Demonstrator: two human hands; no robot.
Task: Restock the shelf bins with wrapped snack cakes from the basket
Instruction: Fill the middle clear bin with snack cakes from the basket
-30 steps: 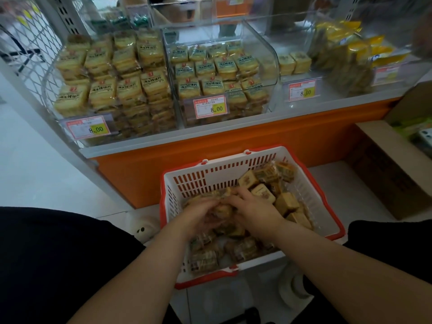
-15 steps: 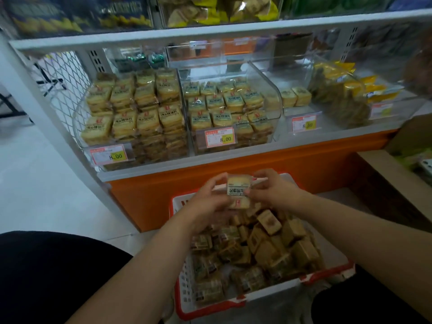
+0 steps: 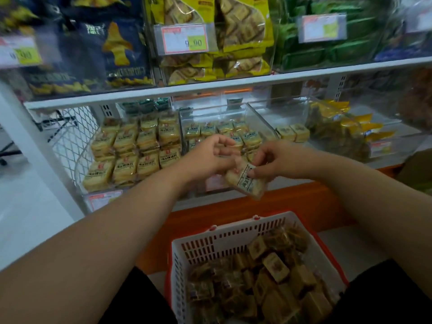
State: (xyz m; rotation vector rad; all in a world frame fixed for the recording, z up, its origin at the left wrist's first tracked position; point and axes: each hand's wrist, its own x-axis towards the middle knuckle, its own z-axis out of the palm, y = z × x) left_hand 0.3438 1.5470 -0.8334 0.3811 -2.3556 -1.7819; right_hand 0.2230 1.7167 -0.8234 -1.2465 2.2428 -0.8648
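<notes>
Between my hands, a wrapped snack cake (image 3: 245, 181) is held tilted in front of the middle clear bin (image 3: 257, 118). My left hand (image 3: 208, 157) holds its upper left end with curled fingers. My right hand (image 3: 278, 160) pinches its right edge. The middle bin holds rows of the same cakes (image 3: 250, 136), and the left bin (image 3: 131, 157) is stacked full of them. Below, a red and white basket (image 3: 224, 242) holds several loose wrapped cakes (image 3: 275, 267).
A right-hand bin holds two cakes (image 3: 292, 133) and yellow packets (image 3: 339, 129). The upper shelf (image 3: 210, 88) carries dark blue, yellow and green snack bags. An orange shelf base (image 3: 257, 206) runs behind the basket. White floor lies at the left.
Both hands have lifted the cake out of the basket and up to the front of the middle bin. The cake has tipped onto a slant, and the view has risen.
</notes>
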